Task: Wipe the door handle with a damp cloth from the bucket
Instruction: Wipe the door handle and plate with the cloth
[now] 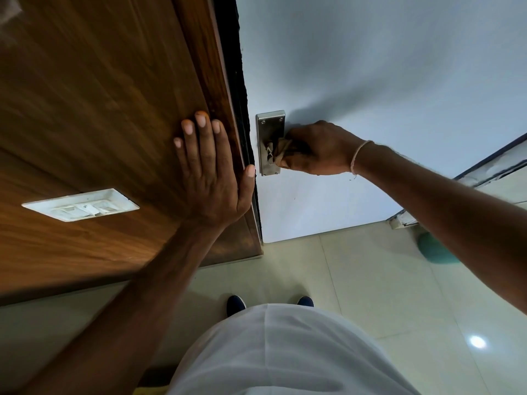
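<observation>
Wiping the door handle (pixel 268 151), frame centre.
Right hand (pixel 319 151) clenched around cloth (pixel 281 151); left hand (pixel 211 178) flat, fingers released, on wood panel (pixel 99 109).

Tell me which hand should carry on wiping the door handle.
The right hand. It is already closed around the cloth, wrapped over the handle at the metal plate. The left hand lies flat and open on the wooden panel, holding nothing.
</observation>
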